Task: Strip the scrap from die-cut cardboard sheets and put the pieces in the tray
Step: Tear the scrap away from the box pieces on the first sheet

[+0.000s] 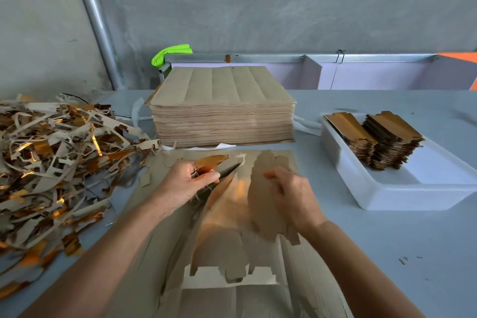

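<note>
Torn brown die-cut sheet (227, 245) flat on table, stripped pieces (382, 137) stacked in white tray (387, 193)

No text, label, brand, number or sign can be read anywhere in the view. The cardboard surfaces show only bare brown or gold faces.
</note>
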The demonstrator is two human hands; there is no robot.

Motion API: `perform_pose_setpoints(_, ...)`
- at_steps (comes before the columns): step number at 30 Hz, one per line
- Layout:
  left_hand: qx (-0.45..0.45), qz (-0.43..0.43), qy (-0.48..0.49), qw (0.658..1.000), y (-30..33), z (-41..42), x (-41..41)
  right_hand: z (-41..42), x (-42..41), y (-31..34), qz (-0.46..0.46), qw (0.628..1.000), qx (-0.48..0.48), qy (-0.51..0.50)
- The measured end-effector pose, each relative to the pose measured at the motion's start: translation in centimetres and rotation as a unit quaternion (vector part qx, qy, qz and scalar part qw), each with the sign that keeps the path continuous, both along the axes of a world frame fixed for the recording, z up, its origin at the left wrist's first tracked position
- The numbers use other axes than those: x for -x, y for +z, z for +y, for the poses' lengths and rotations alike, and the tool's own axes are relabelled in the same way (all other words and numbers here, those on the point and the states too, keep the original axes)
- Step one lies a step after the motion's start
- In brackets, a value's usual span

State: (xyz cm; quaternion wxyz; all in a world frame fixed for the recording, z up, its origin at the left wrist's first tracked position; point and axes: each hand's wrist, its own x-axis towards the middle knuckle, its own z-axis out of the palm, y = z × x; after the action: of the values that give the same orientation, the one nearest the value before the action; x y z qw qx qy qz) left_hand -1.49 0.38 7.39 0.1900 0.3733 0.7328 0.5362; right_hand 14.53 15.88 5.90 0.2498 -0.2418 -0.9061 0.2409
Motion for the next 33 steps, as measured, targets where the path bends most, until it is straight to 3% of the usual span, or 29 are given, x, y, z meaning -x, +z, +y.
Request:
perform_pose_setpoints(7, -0.026, -0.003, 0.056, 0.998, 0.4, -0.1, 0.5, -2.2, 0.1, -0.1, -0.016, 0.999, 0.027, 0.034)
perform_pose_setpoints(12, -0.155, -0.069, 0.074, 0.983, 2.6, -0.5, 1.5, -0.5, -0.1, 2.3, -0.064, 0.995, 0.074, -0.023)
perform_pose_setpoints(14, -0.164, -0.042, 0.086, 0.982, 3.4, -0.3, 1.9, -0.1, -0.1, 2.7, -0.081, 0.991, 0.109, -0.014)
perform_pose_setpoints(16, -0.033, 0.101, 0.082, 0.991, 3.5, -0.1, 2.2, -0.2, -0.2, 2.8, -0.081, 0.987, 0.138, -0.008)
perform_pose_setpoints(18, 0.148, 0.275, 0.024, 0.95, 2.8, -0.1, 1.9, -0.3, -0.4, 2.4, -0.073, 0.986, 0.147, -0.009)
perform_pose_setpoints(19, 0.212, 0.31, -0.011, 0.927, 2.3, -0.4, 1.5, -0.4, -0.4, 2.1, -0.069, 0.986, 0.154, -0.012)
perform_pose_setpoints(22, 0.323, 0.27, -0.107, 0.901, 0.9, -1.5, 0.4, -0.5, -0.5, 1.3, -0.059, 0.981, 0.182, -0.017)
perform_pose_setpoints(27, 0.478, 0.311, -0.208, 0.795, -1.7, -2.6, -1.3, -0.6, -0.1, 0.6, -0.037, 0.975, 0.218, -0.02)
perform_pose_setpoints(33, 0.442, 0.251, -0.213, 0.834, -3.0, -3.3, -2.0, -1.2, -0.3, -0.1, -0.039, 0.971, 0.234, -0.018)
